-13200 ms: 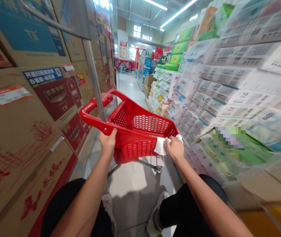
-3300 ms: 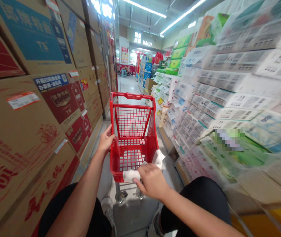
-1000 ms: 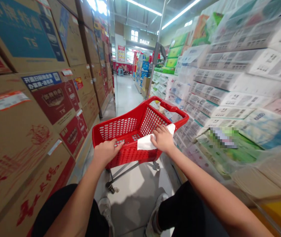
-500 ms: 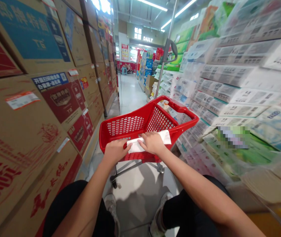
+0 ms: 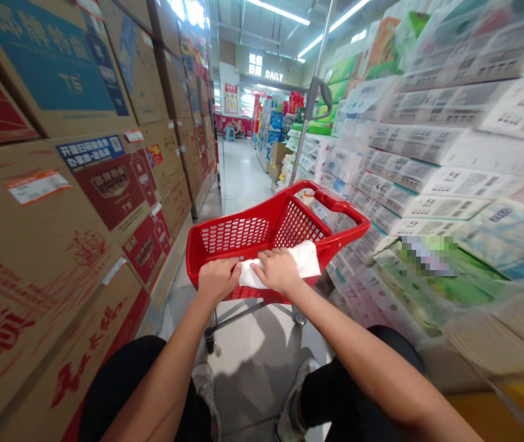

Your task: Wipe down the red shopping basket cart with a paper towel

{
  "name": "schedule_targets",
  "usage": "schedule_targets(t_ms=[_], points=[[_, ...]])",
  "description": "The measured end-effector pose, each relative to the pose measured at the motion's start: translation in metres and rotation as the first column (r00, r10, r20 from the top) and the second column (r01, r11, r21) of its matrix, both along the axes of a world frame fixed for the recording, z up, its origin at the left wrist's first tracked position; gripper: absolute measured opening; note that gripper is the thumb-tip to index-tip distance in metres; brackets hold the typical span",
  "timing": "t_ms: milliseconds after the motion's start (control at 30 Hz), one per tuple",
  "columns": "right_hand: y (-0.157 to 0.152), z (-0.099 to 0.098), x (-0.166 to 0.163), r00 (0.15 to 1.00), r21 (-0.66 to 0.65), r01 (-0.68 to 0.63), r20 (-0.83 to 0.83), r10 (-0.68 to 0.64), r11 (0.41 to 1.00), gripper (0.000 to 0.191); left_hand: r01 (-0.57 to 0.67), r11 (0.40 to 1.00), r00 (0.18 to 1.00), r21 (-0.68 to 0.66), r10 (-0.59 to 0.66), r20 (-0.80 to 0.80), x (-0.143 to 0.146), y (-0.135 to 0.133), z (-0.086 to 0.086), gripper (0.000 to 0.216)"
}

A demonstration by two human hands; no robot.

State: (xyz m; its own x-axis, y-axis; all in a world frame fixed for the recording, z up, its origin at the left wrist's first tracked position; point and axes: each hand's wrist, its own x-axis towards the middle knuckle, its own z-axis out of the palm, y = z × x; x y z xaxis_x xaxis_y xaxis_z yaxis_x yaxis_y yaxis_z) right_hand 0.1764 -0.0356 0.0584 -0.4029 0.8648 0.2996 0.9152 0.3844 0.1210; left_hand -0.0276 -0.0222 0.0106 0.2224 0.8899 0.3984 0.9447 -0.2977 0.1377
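Note:
A red plastic shopping cart point(image 5: 238, 230) with a perforated basket stands directly ahead, its handle at the upper right. My left hand point(image 5: 218, 277) is closed over the near rim, left of a white cloth point(image 5: 305, 258). The cloth is draped on that same rim and slightly bunched. My right hand point(image 5: 278, 270) presses the cloth against the rim, fingers over the top and thumb toward my left hand. Fingertips of both hands are partly hidden inside the basket.
Stacked cardboard boxes point(image 5: 23, 233) line the left side. Wrapped paper packs point(image 5: 413, 166) are piled on the right. A metal pole point(image 5: 312, 116) with a grey handle rises behind the cart. Beyond, the aisle floor point(image 5: 243, 172) leads to shelves. My shoes flank the cart's near end.
My right hand has shifted slightly left along the rim, and the cloth looks more bunched. My left hand has moved slightly right, its thumb now closer against the rim.

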Motion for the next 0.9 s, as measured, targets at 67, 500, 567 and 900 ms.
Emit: schedule_targets(t_ms=[67,500,567,900], points=[[-0.001,-0.005,-0.024,0.999,-0.022,-0.033,-0.022,0.033,0.999,0.045,-0.057,0.998,0.998,0.013,0.057,0.012,0.0,0.003,-0.004,0.052],[-0.024,0.027,0.108,0.993,0.249,0.093,0.05,-0.109,0.964,0.045,-0.151,0.979,0.988,-0.139,0.154,0.008,-0.019,0.022,0.013,0.07],[-0.026,0.031,0.133,0.991,0.298,0.11,0.037,-0.126,0.948,0.048,-0.138,0.976,0.99,-0.169,0.139,-0.007,-0.02,0.022,0.016,0.07],[-0.028,0.043,0.152,0.977,0.381,0.211,-0.082,-0.195,0.9,0.045,-0.176,0.971,0.984,-0.16,0.178,-0.004,-0.034,0.039,0.015,0.066]])
